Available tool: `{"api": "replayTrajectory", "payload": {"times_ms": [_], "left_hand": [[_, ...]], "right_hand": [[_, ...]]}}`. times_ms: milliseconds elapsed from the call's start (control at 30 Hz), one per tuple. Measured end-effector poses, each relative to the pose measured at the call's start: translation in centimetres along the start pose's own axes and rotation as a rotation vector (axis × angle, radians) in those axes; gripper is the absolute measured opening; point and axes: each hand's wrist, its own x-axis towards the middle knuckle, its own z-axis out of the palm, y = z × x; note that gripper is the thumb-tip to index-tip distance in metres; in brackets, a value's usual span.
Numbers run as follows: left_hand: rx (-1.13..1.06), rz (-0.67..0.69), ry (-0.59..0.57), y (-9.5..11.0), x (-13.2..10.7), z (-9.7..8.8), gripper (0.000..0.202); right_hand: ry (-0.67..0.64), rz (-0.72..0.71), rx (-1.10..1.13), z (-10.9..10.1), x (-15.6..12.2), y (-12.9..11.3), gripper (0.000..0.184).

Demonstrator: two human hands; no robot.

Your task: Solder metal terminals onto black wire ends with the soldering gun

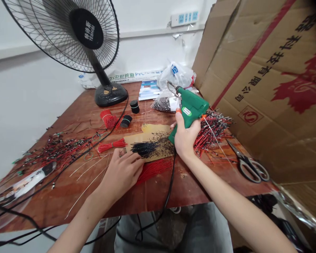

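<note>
My right hand (185, 135) is wrapped round the handle of a green soldering gun (193, 105), its bent metal tip pointing up and left and a thin silvery wire trailing from its back. Below the gun lies a piece of brown cardboard (163, 149) scattered with dark specks. A bunch of black wires (144, 149) rests on it. Against the cardboard's left part is my left hand (126, 167), fingers curled together beside the black wires; what they pinch, if anything, is hidden. Red wires (155, 170) lie along the cardboard's near edge.
Scissors (251, 168) lie at right, before a large carton (252, 88). Red-and-black wire pieces pile up at right (213, 130) and left (65, 151). Tied bundles, a fan (110, 94) and plastic bags (173, 79) stand farther back. A black cord (171, 182) hangs over the front edge.
</note>
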Motion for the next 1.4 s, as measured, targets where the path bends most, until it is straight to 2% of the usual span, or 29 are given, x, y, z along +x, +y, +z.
{"api": "replayTrajectory", "payload": {"times_ms": [200,633,867,1033,1167,1300,1400], "left_hand": [[0.027,0.024,0.092,0.0,-1.3,0.4,0.02],[0.087,0.113,0.108,-0.9,-1.9,0.1,0.026],[-0.001,0.077,0.153,-2.1,-2.6,1.2,0.024],[-0.011,0.11,0.2,-2.7,-2.7,1.9,0.027],[-0.06,0.054,0.242,-2.6,-2.8,2.4,0.027],[-0.09,0.004,0.18,-1.9,-2.3,2.0,0.019],[-0.042,0.059,0.132,-1.5,-1.2,1.0,0.013]], "right_hand": [[0.018,0.012,-0.004,0.2,0.0,0.2,0.033],[0.024,0.027,-0.03,0.1,0.3,0.5,0.037],[0.01,-0.009,0.058,0.1,0.3,0.8,0.033],[0.012,-0.018,0.045,0.1,0.3,0.9,0.031],[0.0,-0.01,0.043,0.3,0.3,0.6,0.033],[0.0,0.007,0.009,0.3,0.2,0.6,0.034],[-0.006,-0.008,-0.015,0.3,0.2,0.7,0.034]]}}
